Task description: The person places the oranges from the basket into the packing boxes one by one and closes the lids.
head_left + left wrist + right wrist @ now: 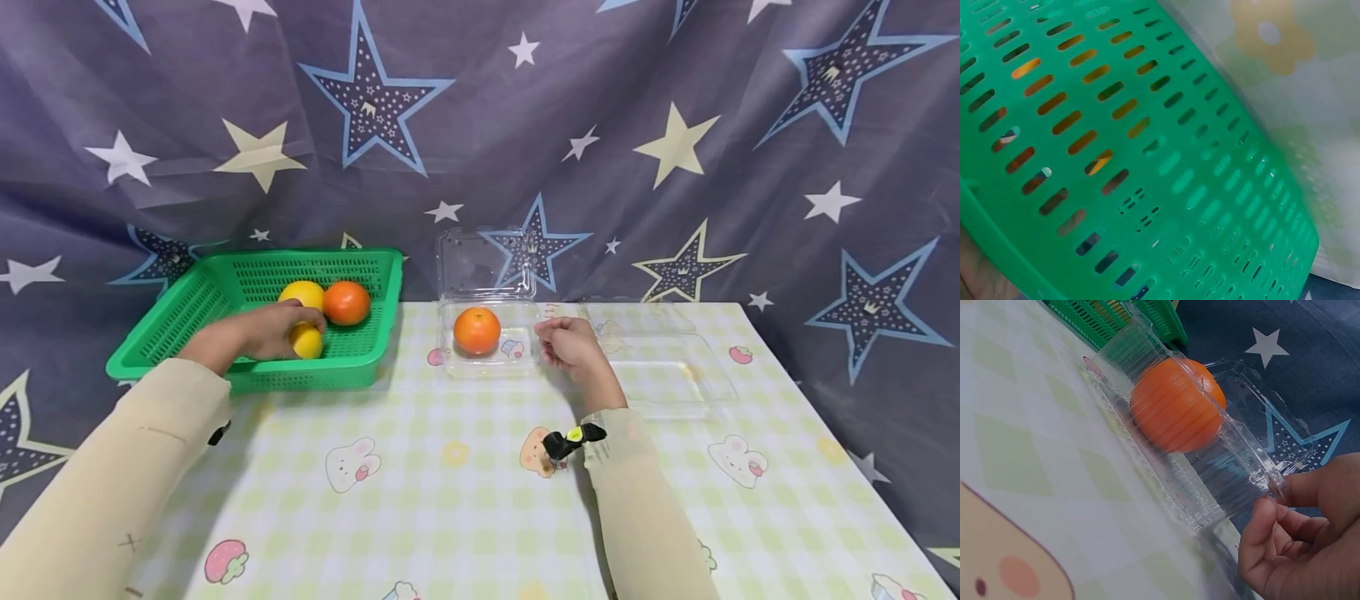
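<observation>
Inside the green basket (300, 377), my left hand (270, 329) reaches down and curls its fingers round a yellow lemon (306, 342). Behind it lies another yellow fruit (302, 293), beside a round orange-red fruit (347, 302). In the left wrist view the basket's slotted wall (1166, 144) hides most of the hand and fruit. My right hand (572, 346) pinches the right rim of a clear plastic box (1210, 506) between thumb and fingers. An orange (477, 331) sits in that box's left part, and the box's lid (486, 262) stands raised at the back.
To the right of my right hand lies a second clear plastic box (667, 383), hard to make out against the checked tablecloth (450, 517). A dark star-patterned curtain (480, 108) hangs right behind the table's far edge.
</observation>
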A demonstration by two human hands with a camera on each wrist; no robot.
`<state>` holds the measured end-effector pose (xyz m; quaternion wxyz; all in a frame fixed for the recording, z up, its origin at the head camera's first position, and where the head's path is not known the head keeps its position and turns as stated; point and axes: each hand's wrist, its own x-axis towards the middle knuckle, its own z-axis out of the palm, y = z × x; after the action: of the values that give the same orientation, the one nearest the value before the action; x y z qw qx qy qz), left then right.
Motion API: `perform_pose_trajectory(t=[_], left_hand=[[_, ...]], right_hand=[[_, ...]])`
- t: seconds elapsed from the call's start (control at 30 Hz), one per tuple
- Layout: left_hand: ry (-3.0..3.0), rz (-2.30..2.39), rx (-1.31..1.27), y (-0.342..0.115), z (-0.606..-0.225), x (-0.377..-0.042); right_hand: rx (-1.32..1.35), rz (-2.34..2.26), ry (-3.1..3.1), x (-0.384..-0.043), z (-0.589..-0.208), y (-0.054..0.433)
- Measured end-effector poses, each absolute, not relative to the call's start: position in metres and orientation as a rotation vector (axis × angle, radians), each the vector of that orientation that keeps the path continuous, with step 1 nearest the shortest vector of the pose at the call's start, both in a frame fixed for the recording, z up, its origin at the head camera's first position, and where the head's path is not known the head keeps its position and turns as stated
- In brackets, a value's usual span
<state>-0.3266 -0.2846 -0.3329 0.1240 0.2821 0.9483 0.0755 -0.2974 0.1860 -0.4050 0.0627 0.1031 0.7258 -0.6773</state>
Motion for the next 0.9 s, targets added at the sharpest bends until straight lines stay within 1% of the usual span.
perform_pose_trajectory(t=[0.13,0.27,0.53,0.9], left_hand=[[2.845,0.226,0.875,-0.286,-0.335,-0.326],[2.895,0.231,0.864,-0.284,-0.332,-0.326],[3.015,0.284,0.868,-0.268,-0.308,-0.321],[3.182,0.603,0.935,-0.234,-0.284,-0.314]], right_hand=[[0.319,-2.041,2.191,-0.297,-0.406,0.185],[0.342,-2.035,2.182,-0.297,-0.406,0.185],[0.337,-2.037,2.184,-0.299,-0.405,0.188],[0.312,-2.049,2.160,-0.296,-0.403,0.187]])
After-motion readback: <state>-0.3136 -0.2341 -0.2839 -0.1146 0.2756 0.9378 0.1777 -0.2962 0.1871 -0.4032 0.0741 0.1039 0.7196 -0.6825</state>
